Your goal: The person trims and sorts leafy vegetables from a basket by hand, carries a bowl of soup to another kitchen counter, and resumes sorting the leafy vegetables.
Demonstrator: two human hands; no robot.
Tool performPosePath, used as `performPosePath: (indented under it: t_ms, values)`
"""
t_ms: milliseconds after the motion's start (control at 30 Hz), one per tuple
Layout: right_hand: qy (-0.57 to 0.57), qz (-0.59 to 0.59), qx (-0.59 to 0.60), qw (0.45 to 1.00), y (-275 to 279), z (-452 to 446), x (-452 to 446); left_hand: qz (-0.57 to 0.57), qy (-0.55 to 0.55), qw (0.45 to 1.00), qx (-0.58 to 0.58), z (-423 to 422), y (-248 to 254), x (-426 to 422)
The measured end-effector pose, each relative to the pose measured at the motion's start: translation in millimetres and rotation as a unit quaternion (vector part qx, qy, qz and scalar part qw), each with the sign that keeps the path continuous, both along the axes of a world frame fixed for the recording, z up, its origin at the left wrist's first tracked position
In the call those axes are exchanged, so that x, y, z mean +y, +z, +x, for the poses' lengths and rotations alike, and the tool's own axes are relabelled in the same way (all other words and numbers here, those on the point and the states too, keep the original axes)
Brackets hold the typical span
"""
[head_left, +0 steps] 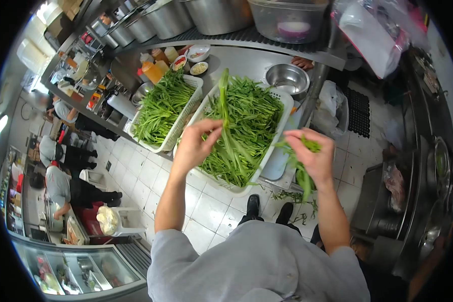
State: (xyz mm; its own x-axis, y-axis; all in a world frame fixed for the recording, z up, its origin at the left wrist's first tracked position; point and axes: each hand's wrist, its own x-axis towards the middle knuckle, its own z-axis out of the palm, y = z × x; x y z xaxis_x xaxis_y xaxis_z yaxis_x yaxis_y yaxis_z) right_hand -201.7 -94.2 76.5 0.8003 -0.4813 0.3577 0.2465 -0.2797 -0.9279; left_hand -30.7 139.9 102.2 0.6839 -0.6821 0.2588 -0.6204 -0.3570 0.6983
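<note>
My left hand (pixel 199 143) pinches a long pale-green stalk (pixel 225 103) of leafy greens, likely water spinach, upright above a white basket (pixel 286 108). That basket is heaped with the same greens (pixel 254 108). To the right of the basket, my right hand (pixel 314 156) is closed on a small bunch of green leaves (pixel 304 178), which hangs below the fingers. Left of the first basket stands a second white perforated basket (pixel 192 103), also full of leafy greens (pixel 163 110).
A steel bowl (pixel 288 79) sits behind the baskets, near another person's hand (pixel 302 62). Sauce bottles (pixel 152 71) and small bowls (pixel 199 68) stand at the back. Pots (pixel 168 20) line the shelf overhead. Leaf scraps (pixel 299 197) lie below; several people work at left.
</note>
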Motion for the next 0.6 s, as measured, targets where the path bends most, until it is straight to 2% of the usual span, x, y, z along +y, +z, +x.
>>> performPosePath:
  t_ms: [33,67,200,367,467,533,600]
  values:
    - [0.019,-0.026,0.0,0.999,5.8,8.8,5.5,-0.016,-0.038,0.996,0.076,-8.2,-5.0,-4.7]
    - [0.047,-0.003,0.012,0.999,8.0,16.7,10.6,-0.031,-0.074,0.985,0.152,-16.4,-9.7,-10.5]
    - [0.106,0.043,-0.017,0.993,7.8,36.2,18.8,-0.048,-0.131,0.954,0.264,-36.4,-34.1,-31.3]
    - [0.073,-0.031,-0.011,0.997,-2.7,29.6,6.0,0.009,-0.181,0.966,0.182,-43.7,-26.7,-48.2]
    - [0.05,-0.072,-0.012,0.996,-7.1,21.9,-1.9,0.01,-0.186,0.982,0.037,-44.4,-21.2,-56.3]
    - [0.014,-0.137,-0.013,0.99,-4.0,11.9,-9.1,-0.137,-0.075,0.981,0.119,-41.4,-16.7,-65.3]
    - [-0.002,-0.179,0.004,0.984,0.5,0.8,-14.2,-0.165,-0.032,0.985,-0.039,-59.8,21.9,-80.4]
